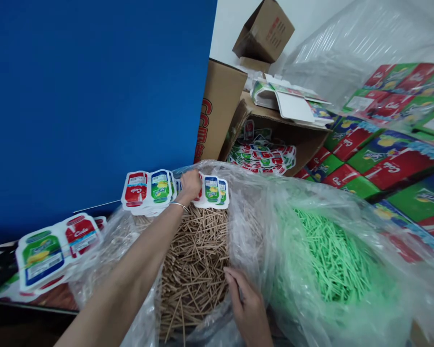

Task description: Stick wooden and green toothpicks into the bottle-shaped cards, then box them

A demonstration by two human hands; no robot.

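My left hand [191,185] is closed like a fist at the far edge of an open plastic bag of brown paper sticks [198,246]. It lies between flat printed Cola and Sprite packets: one stack [148,190] to its left, a few packets [212,191] against its right side. Its fingertips are hidden. My right hand [248,306] is at the near right side of the brown sticks, thumb and forefinger meeting at their tips. Whatever is between them is too small to make out.
A second bag holds green sticks [332,255] on the right. More packets [58,255] lie at the left. Behind stand a cardboard box [311,144] with many packets inside and stacked printed cartons [376,159]. A blue panel [94,96] rises at the back left.
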